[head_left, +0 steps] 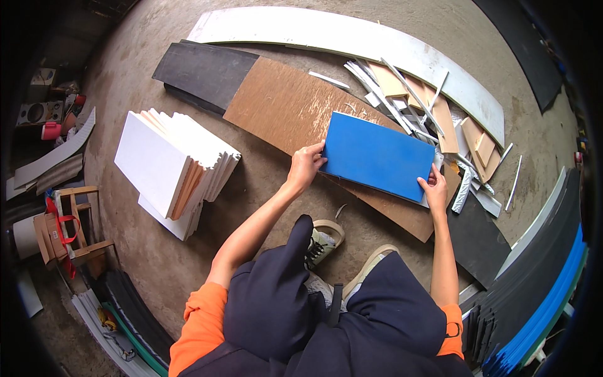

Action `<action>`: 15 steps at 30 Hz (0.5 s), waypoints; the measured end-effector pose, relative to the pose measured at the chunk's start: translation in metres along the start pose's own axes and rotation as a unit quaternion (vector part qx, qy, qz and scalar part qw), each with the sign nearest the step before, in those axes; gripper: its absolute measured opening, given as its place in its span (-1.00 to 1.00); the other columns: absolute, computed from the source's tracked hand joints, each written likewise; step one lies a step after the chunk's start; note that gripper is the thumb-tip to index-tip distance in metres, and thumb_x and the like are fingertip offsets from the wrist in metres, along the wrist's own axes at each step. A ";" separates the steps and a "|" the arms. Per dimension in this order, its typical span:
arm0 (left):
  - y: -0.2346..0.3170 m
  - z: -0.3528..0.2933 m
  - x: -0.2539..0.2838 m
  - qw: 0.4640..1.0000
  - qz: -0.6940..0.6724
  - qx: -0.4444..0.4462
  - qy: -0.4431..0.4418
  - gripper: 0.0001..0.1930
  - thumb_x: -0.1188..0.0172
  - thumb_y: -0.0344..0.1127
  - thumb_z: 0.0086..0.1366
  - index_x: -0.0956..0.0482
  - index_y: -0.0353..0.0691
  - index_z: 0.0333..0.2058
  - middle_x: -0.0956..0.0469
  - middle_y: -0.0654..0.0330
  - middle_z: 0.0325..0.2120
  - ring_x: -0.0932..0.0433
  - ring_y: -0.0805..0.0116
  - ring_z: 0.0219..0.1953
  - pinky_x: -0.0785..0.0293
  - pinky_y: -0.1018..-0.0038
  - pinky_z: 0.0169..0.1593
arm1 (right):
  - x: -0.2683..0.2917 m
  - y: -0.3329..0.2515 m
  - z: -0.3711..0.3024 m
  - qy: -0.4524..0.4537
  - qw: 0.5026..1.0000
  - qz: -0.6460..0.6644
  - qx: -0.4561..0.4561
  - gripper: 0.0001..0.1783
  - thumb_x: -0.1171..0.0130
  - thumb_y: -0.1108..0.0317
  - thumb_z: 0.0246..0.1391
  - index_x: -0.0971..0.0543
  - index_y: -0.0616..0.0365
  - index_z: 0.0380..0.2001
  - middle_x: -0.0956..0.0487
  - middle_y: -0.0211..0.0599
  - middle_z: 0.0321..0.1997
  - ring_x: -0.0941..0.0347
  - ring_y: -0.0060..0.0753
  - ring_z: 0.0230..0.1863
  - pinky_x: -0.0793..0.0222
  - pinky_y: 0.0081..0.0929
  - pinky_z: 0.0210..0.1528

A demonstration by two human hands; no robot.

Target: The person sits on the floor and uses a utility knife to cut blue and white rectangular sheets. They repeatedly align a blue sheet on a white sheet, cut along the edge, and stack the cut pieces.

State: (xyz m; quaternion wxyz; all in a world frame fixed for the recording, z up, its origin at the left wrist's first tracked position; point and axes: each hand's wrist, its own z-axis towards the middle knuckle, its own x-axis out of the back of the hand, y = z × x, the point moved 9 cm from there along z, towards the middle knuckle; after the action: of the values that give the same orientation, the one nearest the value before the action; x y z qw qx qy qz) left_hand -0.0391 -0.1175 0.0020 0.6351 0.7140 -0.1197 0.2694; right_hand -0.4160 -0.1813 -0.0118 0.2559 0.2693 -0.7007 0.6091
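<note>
Between my two hands is a blue rectangular panel (380, 157), held over a worn brown wooden board (282, 107). My left hand (306, 164) grips its left edge, thumb and fingers closed on it. At the panel's right end, my right hand (435, 186) pinches the lower corner. A pale strip shows along the panel's lower right edge; whether it is a second sheet underneath I cannot tell. To the left of my left hand stands a stack of white panels (154, 163), with a few tan ones among them.
Black sheets (204, 69) lie at the brown board's far end. A long white panel (352, 41) stretches behind. Offcuts and strips (440, 119) are heaped at the right. Stacked black and blue sheets (546, 264) fill the right side; a wooden frame (81, 207) stands at left.
</note>
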 end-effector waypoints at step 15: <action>-0.003 0.007 -0.003 0.997 -0.066 0.007 -0.047 -0.42 -0.19 -0.58 -0.05 -0.33 -0.20 0.03 -0.49 0.10 -0.23 -0.52 0.40 -0.31 -0.50 0.51 -0.20 | 0.000 -0.001 0.000 -0.017 1.000 0.006 0.000 -0.31 -0.36 0.38 -0.31 -0.37 0.16 0.01 -0.46 -0.25 -0.30 -0.44 -0.46 -0.35 -0.41 -0.55 -0.29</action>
State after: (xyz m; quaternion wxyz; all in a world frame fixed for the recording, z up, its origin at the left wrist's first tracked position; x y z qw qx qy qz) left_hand -0.0385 -0.1247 -0.0024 0.6398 0.7369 -0.1003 0.1937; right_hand -0.4152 -0.1817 -0.0107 0.2403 0.2753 -0.7067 0.6059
